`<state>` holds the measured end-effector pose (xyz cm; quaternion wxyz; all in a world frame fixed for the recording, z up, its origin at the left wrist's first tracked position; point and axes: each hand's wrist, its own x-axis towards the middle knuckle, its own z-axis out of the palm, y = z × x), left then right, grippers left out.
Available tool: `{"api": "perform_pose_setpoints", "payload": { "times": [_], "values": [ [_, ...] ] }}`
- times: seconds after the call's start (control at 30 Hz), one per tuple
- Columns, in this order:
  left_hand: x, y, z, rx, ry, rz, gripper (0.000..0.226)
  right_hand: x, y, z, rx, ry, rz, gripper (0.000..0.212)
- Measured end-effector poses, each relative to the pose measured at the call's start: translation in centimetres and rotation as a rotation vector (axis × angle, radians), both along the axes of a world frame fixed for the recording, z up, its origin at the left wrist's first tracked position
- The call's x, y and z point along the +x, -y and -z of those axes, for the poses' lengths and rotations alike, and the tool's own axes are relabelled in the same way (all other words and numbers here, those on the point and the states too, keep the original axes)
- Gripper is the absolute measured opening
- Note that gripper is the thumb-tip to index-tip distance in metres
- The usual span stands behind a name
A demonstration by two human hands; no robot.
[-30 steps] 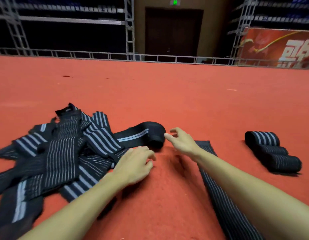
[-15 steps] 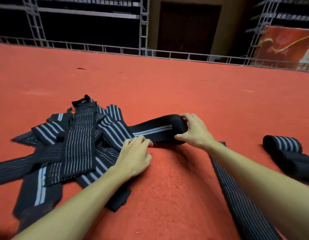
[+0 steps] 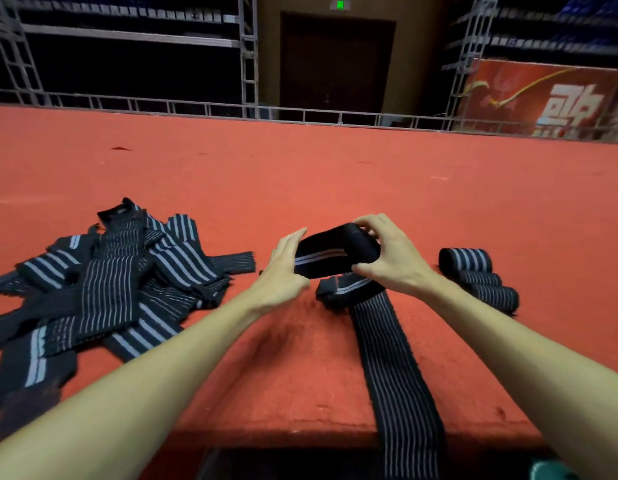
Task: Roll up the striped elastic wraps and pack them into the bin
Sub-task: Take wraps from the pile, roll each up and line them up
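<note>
Landmark: half-wound wrap (image 3: 335, 252), held just above the red carpet (image 3: 335, 185).
Right hand (image 3: 387, 261): fingers and thumb curled round the roll's right end, likely to keep the coil tight.
Left hand (image 3: 283, 271): fingers straight, flat against the roll's left end, probably squaring its edges.
Tail (image 3: 394, 358): runs from under the roll toward the person; its end is cut off below.
Loose pile (image 3: 120, 282): left of the roll, unrolled.
Finished rolls (image 3: 477, 278): right of the roll, side by side.
Bin: not in view.
Left thumb: contact unclear.
</note>
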<state>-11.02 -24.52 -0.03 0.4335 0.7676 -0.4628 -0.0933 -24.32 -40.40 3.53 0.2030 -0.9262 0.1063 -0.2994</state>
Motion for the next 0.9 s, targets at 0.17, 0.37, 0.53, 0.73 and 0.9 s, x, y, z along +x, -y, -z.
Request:
{"api": "perform_pose_setpoints", "payload": {
  "times": [0.17, 0.37, 0.53, 0.73, 0.9],
  "values": [
    [-0.8, 2.0, -2.8, -0.072, 0.026, 0.106, 0.048, -1.9, -0.4, -1.7, -0.046, 0.076, -0.138, 0.060],
    [-0.4, 0.4, -5.7, 0.067, 0.072, 0.148, 0.015, -3.8, 0.9, -2.0, -0.140, -0.095, -0.005, 0.073],
    [-2.0, -1.6, -7.8, 0.042, -0.038, 0.110, 0.009, -3.9, 0.1, -1.8, -0.138, -0.097, 0.031, 0.079],
    [-3.8, -4.8, -6.5, 0.126, -0.189, 0.115, 0.006, -4.8, -2.3, -0.4, -0.269, -0.303, 0.084, 0.091],
    [-5.0, -4.7, -1.9, 0.290, -0.172, 0.202, 0.009, -7.8, -2.4, 1.5, -0.059, -0.522, 0.039, 0.032]
  ]
}}
